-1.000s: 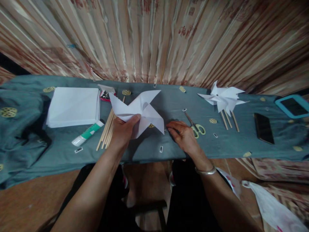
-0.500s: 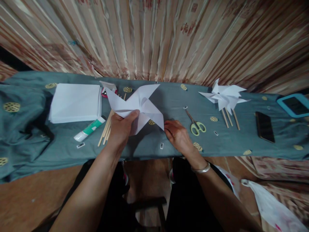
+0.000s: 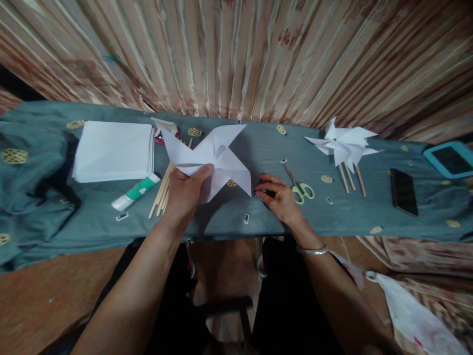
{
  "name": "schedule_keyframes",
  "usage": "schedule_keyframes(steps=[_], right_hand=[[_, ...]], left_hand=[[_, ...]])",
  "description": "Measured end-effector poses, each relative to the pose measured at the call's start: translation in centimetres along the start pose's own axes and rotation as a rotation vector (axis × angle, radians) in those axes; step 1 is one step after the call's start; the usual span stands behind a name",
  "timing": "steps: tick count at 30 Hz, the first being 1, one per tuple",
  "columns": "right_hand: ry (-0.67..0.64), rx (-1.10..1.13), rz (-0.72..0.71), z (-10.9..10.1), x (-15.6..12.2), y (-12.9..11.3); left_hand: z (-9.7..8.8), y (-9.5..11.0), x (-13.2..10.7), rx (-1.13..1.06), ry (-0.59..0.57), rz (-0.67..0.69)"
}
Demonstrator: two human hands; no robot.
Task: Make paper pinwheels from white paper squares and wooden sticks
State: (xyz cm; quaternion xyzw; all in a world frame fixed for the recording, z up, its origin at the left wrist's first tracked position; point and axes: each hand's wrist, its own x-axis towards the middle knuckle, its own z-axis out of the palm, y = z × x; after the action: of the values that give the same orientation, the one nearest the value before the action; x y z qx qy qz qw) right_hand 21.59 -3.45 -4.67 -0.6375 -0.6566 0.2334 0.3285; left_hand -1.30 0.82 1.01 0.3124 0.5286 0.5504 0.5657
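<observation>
My left hand (image 3: 185, 191) pinches a paper pinwheel (image 3: 220, 160); my right hand (image 3: 278, 198) works low beside it.
The pinwheel fans out beyond and right of my left hand, its folded middle pressed under my thumb; my right fingers are half curled, tips at a small shiny piece (image 3: 254, 195), and I cannot tell whether they grip it. I'd judge that even thumb pressure stops the folds springing loose, and that fingertips alone suit so tiny a piece, clear of the nearest blade. The paper looks smooth and matt, with sharp points and soft curls; slim wooden sticks (image 3: 159, 197) lie just left of my left hand, and green-handled scissors (image 3: 294, 184) just beyond my right, on creased grey-green cloth (image 3: 218, 224).
</observation>
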Motion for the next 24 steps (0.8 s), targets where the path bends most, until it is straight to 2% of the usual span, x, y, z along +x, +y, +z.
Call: schedule_keyframes(steps=[4,8,14,17,21,24], right_hand=[[0.060,-0.010,0.003,-1.0,0.3,-0.1],[-0.008,-0.046,-0.015,-1.3,-0.9,-1.3],[-0.099,-0.336,-0.290,-0.4,-1.9,-2.8],[-0.104,-0.467,-0.355,-0.1,-2.1,-3.1],[-0.102,-0.501,-0.369,0.1,-2.5,-3.2],[-0.057,-0.393,-0.300,-0.5,-2.5,-2.8]], left_hand=[[-0.1,-0.2,0.2,0.009,-0.042,0.059],[0.0,-0.5,0.2,0.009,-0.042,0.063],[0.4,-0.8,-0.3,0.022,-0.069,0.073],[0.6,-0.9,-0.5,0.039,-0.079,0.088],[0.9,-0.8,-0.6,0.075,-0.080,0.096],[0.9,-1.0,-0.5,0.100,-0.086,0.104]])
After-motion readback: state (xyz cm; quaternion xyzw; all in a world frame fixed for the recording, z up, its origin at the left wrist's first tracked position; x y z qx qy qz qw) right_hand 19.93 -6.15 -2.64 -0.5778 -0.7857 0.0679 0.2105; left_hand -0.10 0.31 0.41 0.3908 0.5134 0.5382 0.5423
